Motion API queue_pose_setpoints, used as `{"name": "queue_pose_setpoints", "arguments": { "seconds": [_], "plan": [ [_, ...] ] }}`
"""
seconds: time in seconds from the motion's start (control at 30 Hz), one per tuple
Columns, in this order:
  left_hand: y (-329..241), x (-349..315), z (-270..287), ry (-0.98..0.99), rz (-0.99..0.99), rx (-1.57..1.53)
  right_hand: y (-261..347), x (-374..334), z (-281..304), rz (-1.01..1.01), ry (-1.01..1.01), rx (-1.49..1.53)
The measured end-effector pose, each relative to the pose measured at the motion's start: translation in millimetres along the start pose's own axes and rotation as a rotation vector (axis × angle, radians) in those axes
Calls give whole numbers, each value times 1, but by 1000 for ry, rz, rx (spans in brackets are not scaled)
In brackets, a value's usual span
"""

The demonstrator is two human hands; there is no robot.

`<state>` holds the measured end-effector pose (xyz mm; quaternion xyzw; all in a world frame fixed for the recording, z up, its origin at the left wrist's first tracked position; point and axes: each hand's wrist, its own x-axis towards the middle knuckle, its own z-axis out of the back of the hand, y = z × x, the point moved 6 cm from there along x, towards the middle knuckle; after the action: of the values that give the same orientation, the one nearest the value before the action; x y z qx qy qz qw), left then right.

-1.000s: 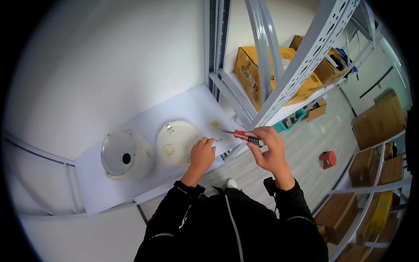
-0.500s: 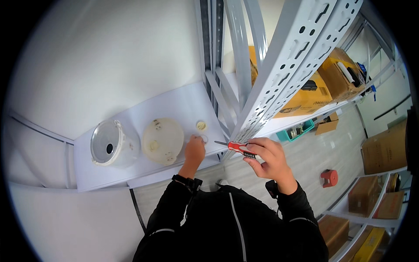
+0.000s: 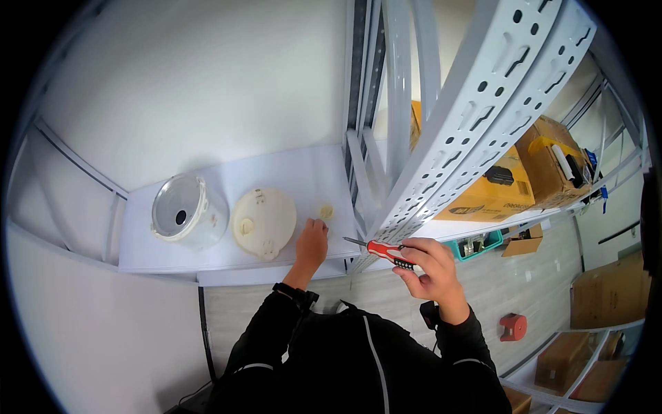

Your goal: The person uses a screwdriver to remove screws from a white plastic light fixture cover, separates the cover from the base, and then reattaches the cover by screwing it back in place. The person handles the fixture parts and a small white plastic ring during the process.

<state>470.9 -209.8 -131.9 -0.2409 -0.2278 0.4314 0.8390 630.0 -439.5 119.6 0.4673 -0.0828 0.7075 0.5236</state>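
Head view shows the right hand (image 3: 433, 272) clasping a screwdriver (image 3: 387, 252), left hand (image 3: 312, 245) bunched beside a yellowish disc (image 3: 326, 210), grip unclear.

You wear a black jacket (image 3: 324, 366) with long sleeves (image 3: 265, 339). A thin grey line (image 3: 376, 360) runs down its front, and each sleeve has a short grey stripe (image 3: 258, 366). A black band (image 3: 294, 295) wraps your left wrist, and a small black box (image 3: 429, 314) sits on your right wrist.
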Motion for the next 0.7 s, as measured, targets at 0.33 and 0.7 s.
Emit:
{"name": "queue_pose_setpoints", "arguments": {
  "seconds": [0.33, 0.7],
  "plan": [
    [-1, -4, -4, 131, -52, 60, -2, 0, 0, 67, 4, -1],
    [7, -2, -9, 197, -33, 154, 0, -2, 2, 8, -11, 20]
  ]
}}
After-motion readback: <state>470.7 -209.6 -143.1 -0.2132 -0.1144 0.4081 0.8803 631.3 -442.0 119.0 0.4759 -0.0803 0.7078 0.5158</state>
